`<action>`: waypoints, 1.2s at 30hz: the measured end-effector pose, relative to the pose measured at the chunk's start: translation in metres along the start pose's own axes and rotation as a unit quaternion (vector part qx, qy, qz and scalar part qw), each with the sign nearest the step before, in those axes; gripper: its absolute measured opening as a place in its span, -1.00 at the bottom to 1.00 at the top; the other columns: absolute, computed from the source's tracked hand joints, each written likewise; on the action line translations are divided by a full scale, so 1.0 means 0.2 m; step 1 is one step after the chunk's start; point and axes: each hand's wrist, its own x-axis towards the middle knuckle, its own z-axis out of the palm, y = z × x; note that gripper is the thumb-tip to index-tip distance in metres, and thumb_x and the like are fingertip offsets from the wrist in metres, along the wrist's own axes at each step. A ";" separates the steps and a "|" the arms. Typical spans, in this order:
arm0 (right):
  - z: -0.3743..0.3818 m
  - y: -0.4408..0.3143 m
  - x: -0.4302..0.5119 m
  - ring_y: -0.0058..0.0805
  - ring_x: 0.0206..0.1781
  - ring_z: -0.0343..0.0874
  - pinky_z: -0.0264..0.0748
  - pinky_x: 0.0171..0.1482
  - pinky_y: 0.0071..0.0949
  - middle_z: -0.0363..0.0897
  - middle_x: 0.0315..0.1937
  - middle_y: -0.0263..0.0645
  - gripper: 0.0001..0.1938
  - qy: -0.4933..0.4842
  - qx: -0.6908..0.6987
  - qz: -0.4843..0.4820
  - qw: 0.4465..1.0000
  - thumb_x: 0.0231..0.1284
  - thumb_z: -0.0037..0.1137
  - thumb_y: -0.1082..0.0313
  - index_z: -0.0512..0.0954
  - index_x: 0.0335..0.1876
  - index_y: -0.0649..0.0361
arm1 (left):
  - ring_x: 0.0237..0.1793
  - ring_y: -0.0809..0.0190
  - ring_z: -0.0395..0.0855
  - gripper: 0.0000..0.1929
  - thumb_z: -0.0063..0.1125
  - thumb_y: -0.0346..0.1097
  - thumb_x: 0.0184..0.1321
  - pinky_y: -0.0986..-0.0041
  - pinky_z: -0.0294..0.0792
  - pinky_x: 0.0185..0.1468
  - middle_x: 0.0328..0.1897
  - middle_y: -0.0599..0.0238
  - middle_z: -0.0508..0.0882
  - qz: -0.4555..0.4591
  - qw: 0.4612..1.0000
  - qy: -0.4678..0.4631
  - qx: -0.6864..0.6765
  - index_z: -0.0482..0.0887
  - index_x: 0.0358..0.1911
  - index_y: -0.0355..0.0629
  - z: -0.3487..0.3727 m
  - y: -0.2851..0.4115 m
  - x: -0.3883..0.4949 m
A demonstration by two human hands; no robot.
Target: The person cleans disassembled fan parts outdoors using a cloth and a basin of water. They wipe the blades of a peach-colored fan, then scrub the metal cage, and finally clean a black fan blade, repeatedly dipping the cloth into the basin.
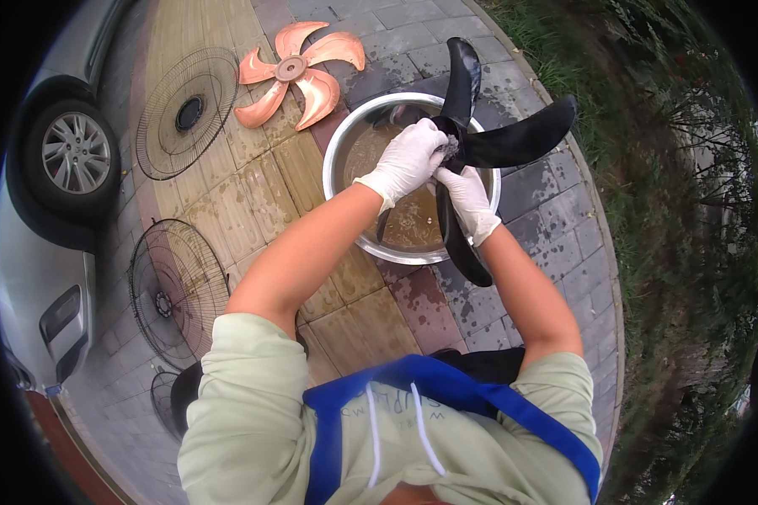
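Observation:
My left hand (407,154), in a white glove, pinches a grey, mesh-like scouring pad (452,146) against the hub of a black plastic fan blade assembly (518,142). My right hand (470,197), also gloved, grips the assembly near the hub, at the root of the blade that points down towards me. The assembly is held tilted over the right side of a round metal basin (330,173), and several of its blades reach past the rim. Cloudy brownish water (417,218) fills the basin's lower part. Part of the hub is hidden behind my fingers.
An orange fan blade assembly (290,69) lies on wet paving beyond the basin. Two wire fan guards (186,113) rest to the left, with part of another round guard (164,398) nearer me. A silver car (44,271) stands at far left. Grass (562,69) borders the right kerb.

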 end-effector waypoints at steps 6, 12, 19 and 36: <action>-0.18 -0.03 0.02 -0.42 -0.34 0.69 0.59 -0.32 -0.57 0.68 -0.29 -0.07 -0.79 0.080 0.023 -0.015 0.996 0.22 -0.01 0.53 0.52 -0.06 0.41 | -0.08 -0.06 0.59 -0.76 0.21 -0.35 0.12 0.22 0.42 0.06 -0.14 0.00 0.59 -0.217 0.973 0.008 0.084 0.66 -0.14 -0.24 -0.08 -0.34 -0.29; -0.27 -0.05 -0.05 -0.27 -0.09 0.69 0.65 0.00 -0.42 0.63 -0.07 -0.04 -0.70 0.092 0.085 -0.130 0.984 0.25 -0.07 0.53 0.48 0.06 0.44 | 0.04 -0.11 0.56 -0.64 0.25 -0.25 0.11 0.18 0.42 0.16 -0.02 -0.04 0.57 -0.276 0.913 -0.214 0.211 0.62 -0.02 -0.18 0.25 -0.47 -0.54; -0.36 -0.11 -0.09 -0.24 -0.06 0.68 0.64 0.06 -0.35 0.62 -0.07 -0.03 -0.64 0.109 0.136 -0.089 0.981 0.20 -0.05 0.44 0.46 0.09 0.43 | 0.07 -0.07 0.59 -0.63 0.11 -0.27 0.21 0.20 0.40 0.17 0.00 -0.01 0.65 -0.316 0.935 -0.125 0.103 0.59 0.10 -0.10 0.21 -0.47 -0.52; -0.26 -0.14 -0.10 -0.26 -0.11 0.66 0.63 0.06 -0.32 0.60 -0.13 -0.06 -0.74 0.105 0.104 -0.091 0.985 0.21 -0.04 0.47 0.49 -0.04 0.45 | 0.01 -0.19 0.58 -0.54 -0.07 -0.26 0.32 0.07 0.40 0.10 0.07 -0.12 0.54 -0.287 0.957 0.019 -0.018 0.36 0.27 -0.23 0.40 -0.24 -0.41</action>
